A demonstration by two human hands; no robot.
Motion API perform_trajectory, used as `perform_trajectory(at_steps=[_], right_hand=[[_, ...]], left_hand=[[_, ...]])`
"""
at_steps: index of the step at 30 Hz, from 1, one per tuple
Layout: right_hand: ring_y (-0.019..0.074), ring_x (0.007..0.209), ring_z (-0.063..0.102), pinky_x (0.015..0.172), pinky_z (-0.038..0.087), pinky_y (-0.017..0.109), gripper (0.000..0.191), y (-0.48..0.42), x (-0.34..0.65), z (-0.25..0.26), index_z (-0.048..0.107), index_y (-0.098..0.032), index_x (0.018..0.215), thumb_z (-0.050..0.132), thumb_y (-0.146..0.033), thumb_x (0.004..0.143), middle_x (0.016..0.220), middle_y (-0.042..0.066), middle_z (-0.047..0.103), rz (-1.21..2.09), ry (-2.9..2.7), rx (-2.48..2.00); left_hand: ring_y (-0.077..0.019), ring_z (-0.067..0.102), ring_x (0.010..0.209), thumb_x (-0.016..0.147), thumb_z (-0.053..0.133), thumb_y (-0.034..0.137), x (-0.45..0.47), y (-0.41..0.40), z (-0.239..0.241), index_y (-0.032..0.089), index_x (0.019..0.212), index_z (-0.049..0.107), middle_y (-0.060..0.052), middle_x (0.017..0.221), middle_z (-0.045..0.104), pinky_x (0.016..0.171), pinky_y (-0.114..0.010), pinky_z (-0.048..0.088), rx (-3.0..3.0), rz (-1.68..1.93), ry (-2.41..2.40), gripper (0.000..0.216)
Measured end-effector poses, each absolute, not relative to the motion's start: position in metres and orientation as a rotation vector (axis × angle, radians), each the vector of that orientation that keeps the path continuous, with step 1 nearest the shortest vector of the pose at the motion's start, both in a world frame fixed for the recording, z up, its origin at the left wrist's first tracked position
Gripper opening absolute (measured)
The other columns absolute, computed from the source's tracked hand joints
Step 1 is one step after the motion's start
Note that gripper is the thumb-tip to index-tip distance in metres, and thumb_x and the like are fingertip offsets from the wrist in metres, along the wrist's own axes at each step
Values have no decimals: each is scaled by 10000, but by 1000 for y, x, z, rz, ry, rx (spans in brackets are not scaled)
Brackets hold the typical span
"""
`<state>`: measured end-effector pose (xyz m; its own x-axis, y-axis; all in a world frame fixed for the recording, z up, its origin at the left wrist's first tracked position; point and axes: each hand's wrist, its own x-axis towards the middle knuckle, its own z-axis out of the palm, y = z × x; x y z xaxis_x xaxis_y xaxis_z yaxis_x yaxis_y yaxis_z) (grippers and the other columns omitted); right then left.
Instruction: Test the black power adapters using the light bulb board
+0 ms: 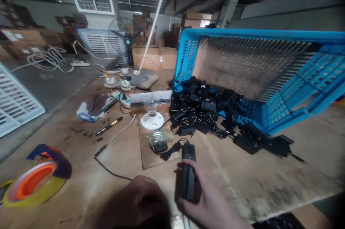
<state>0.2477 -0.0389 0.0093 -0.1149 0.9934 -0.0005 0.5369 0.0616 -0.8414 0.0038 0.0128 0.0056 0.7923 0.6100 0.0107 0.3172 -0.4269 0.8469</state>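
My right hand [211,196] grips a long black power adapter [190,150], thumb on the near side and fingers along its right edge. My left hand [144,195] is in shadow just left of it, fingers curled; whatever they hold is hidden. A thin black cord [111,171] runs along the table up to that hand. Beyond the adapter, a wooden board [147,160] carries a white lamp socket [152,120] and a smaller adapter [160,145] with a bundled cord. Farther right lies a heap of black power adapters [207,107] with tangled cables.
The blue plastic crate [261,35] lies tipped on its side at right, adapters spilling from its mouth. Yellow tape rolls [51,187] are at left. A pen [109,126], a cloth [95,105] and several white sockets [125,83] lie farther back. Cardboard boxes [155,57] stand behind.
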Motion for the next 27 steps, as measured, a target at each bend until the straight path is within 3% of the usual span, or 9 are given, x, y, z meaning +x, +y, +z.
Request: perform_trajectory(at_steps=[4, 7, 14, 18, 27], right_hand=[[312, 1251, 578, 1056, 488, 502, 724, -8, 245, 20, 403, -228, 1378, 686, -253, 711, 1357, 143, 576, 653, -1807, -1523], [301, 1349, 477, 1131, 418, 500, 749, 19, 230, 29, 410, -231, 1419, 667, -172, 719, 1425, 144, 501, 526, -2024, -1315], [341, 1211, 498, 1062, 474, 498, 820, 44, 196, 22, 449, -109, 1465, 644, -115, 669, 1266, 169, 551, 268, -2313, -1415], [348, 1184, 514, 1038, 492, 506, 813, 41, 194, 18, 460, -86, 1461, 626, -114, 665, 1244, 180, 561, 255, -2312, -1460], [350, 1150, 550, 964, 537, 531, 799, 39, 190, 5, 440, -168, 1453, 615, -111, 676, 1225, 159, 572, 204, -2184, -1405]], left_hand=[[-191, 681, 819, 897, 616, 257, 5, 13, 0, 222, 917, 742, -17, 848, 746, 786, -256, 470, 2071, 488, 752, 132], [-170, 666, 774, 918, 593, 289, 4, 16, -6, 223, 937, 722, -12, 862, 745, 724, -232, 458, 2054, 562, 806, 146], [-158, 567, 634, 1027, 332, 557, 4, 23, -20, 200, 764, 585, -12, 694, 631, 610, -257, 366, 2220, 608, 890, 511], [-159, 521, 600, 1046, 229, 539, 4, 20, -24, 207, 697, 489, -5, 636, 571, 598, -283, 329, 2332, 591, 897, 548], [-152, 476, 565, 1043, 251, 509, 1, 20, -40, 207, 654, 447, 4, 607, 541, 580, -303, 325, 2376, 521, 920, 531]])
